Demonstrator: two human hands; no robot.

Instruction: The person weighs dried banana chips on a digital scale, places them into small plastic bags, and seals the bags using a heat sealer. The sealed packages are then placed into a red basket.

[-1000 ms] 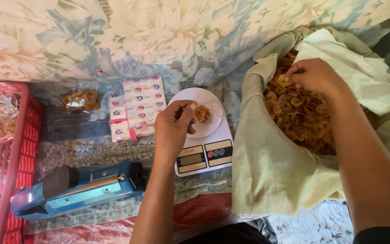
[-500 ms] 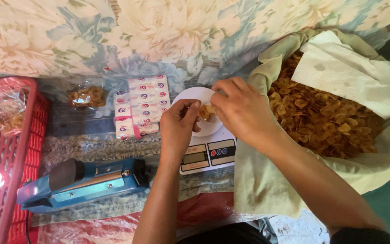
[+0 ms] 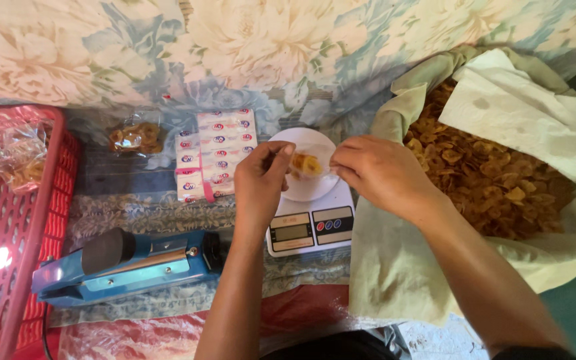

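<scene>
Yellow chips [image 3: 306, 163] are heaped on one white scale [image 3: 309, 217], where a clear bag is pinched by the left hand [image 3: 261, 181]. The right hand [image 3: 378, 175] is held beside them, fingertips pressed together. One chip-filled sack [image 3: 495, 180], one blue sealer [image 3: 128, 263] and one red basket [image 3: 18, 220] are seen nearby.

A glossy white plastic scale [image 3: 309, 223] is being seen at centre; a matt cloth sack [image 3: 395, 267] is lying right, a red plastic lattice basket [image 3: 18, 267] left, a floral woven cloth [image 3: 168, 47] above.
</scene>
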